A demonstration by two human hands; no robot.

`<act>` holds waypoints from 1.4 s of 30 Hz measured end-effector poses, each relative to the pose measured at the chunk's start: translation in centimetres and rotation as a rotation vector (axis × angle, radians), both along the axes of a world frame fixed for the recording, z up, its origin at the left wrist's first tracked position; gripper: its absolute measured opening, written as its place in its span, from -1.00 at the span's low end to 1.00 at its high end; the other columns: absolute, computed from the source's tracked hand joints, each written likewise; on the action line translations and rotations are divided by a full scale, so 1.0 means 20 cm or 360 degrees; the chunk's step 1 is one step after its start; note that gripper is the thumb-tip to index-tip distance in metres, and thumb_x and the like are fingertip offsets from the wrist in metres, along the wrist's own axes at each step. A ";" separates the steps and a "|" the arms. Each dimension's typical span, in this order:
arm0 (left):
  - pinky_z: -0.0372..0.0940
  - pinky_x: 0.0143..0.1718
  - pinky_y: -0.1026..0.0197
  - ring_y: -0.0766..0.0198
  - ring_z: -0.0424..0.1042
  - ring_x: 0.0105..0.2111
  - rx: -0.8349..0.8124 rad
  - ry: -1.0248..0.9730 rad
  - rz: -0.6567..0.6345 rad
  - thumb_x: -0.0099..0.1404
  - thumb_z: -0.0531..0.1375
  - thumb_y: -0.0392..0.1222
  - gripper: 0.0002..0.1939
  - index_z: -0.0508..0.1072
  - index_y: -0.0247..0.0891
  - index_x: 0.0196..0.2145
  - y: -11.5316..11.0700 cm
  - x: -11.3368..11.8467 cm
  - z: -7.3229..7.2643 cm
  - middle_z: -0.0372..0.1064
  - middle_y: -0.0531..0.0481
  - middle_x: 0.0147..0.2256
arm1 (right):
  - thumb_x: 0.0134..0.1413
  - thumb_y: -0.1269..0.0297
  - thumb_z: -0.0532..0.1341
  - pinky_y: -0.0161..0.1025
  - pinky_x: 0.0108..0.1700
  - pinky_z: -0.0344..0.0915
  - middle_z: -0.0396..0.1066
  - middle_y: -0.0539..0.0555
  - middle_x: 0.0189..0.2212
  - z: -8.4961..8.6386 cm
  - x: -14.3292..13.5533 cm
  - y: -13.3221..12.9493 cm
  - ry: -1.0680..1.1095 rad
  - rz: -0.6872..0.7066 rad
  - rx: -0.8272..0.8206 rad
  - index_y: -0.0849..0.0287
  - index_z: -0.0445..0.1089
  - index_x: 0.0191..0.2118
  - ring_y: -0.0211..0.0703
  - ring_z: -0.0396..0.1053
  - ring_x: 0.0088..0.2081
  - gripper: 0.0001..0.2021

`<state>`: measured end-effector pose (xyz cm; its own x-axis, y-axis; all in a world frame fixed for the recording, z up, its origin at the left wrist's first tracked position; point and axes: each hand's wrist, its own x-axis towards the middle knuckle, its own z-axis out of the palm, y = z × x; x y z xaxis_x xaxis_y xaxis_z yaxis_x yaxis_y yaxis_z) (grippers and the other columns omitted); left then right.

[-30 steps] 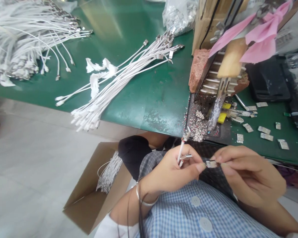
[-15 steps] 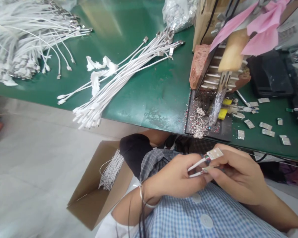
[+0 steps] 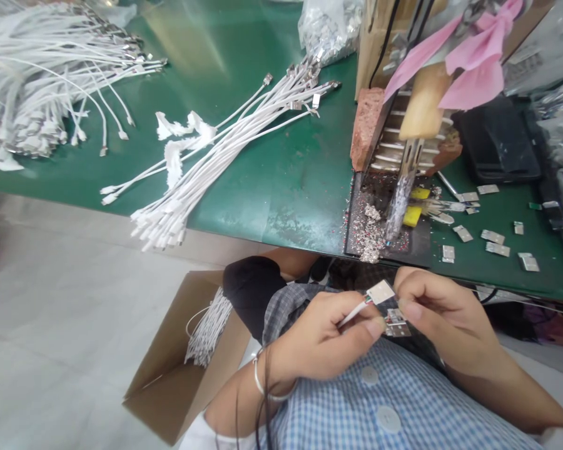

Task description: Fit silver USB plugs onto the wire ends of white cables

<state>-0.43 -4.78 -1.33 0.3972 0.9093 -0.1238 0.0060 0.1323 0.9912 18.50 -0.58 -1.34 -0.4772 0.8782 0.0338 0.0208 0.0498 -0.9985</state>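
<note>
**Left Hand Is Gripping Corded Connector; Right Hand Is Working Alongside**

Nearest, a blue-and-white checked garment with white buttons (image 3: 338, 412) is covering the person's lap area. Just above it, the left hand (image 3: 328, 337) is pinching a thin white cable (image 3: 351, 314) between thumb and forefinger. A flat, silver, rectangular metal connector (image 3: 380, 292) is sitting at the cable's end, with coloured wires showing at the joint. A second silver connector (image 3: 398, 331) is protruding at the left thumb's tip, below the first. The right hand (image 3: 450, 319) is facing both connectors, thumb and forefinger tips drawing close together; whether they are pinching anything cannot be told.

To the left and lower down, an open brown cardboard box (image 3: 194, 400) is holding a bunch of white cables (image 3: 209, 331).

Beyond the hands, a green-topped table (image 3: 304, 212) is bearing a dark flat plate (image 3: 417, 250) strewn with silvery granules. A wooden-handled soldering iron (image 3: 425, 103) is slanting down over the plate. Loose silver connector pieces (image 3: 497, 249) are lying to its right. Left of it, a bundle of white cables (image 3: 229, 156) is lying diagonally. Farther off, a clear plastic bag of metal parts (image 3: 331, 31) is resting.
</note>
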 end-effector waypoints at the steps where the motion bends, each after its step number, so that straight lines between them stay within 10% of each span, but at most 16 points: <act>1: 0.05 -0.56 0.34 0.44 0.13 -0.62 0.0001 -0.0001 -0.0007 0.41 0.08 -0.09 -0.70 0.30 -0.27 -0.46 0.00 0.00 0.00 0.23 0.10 -0.60 | 0.29 0.25 0.15 -0.36 -0.54 0.07 0.18 -0.07 -0.53 0.00 0.00 0.00 0.0034 -0.0005 -0.0049 0.15 0.28 -0.46 -0.34 0.12 -0.53 -0.73; 20: 0.18 -0.46 0.33 0.39 0.26 -0.56 0.0554 0.0318 0.0177 0.36 0.17 -0.30 -0.92 0.44 -0.28 -0.33 -0.01 0.00 -0.02 0.35 0.06 -0.53 | 0.27 0.32 0.16 -0.39 -0.54 0.09 0.19 -0.08 -0.54 -0.01 0.00 0.01 -0.0022 0.0026 0.0030 0.16 0.27 -0.45 -0.37 0.13 -0.55 -0.77; 42: 0.07 -0.48 0.31 0.41 0.11 -0.54 -0.0202 -0.0071 0.0214 0.43 0.09 0.05 -0.57 0.30 -0.30 -0.50 -0.05 0.02 -0.07 0.15 0.10 -0.57 | 0.19 0.45 0.17 -0.42 -0.56 0.11 0.22 -0.08 -0.55 0.00 0.00 0.01 -0.0236 -0.0012 0.0332 0.14 0.27 -0.45 -0.38 0.16 -0.56 -0.81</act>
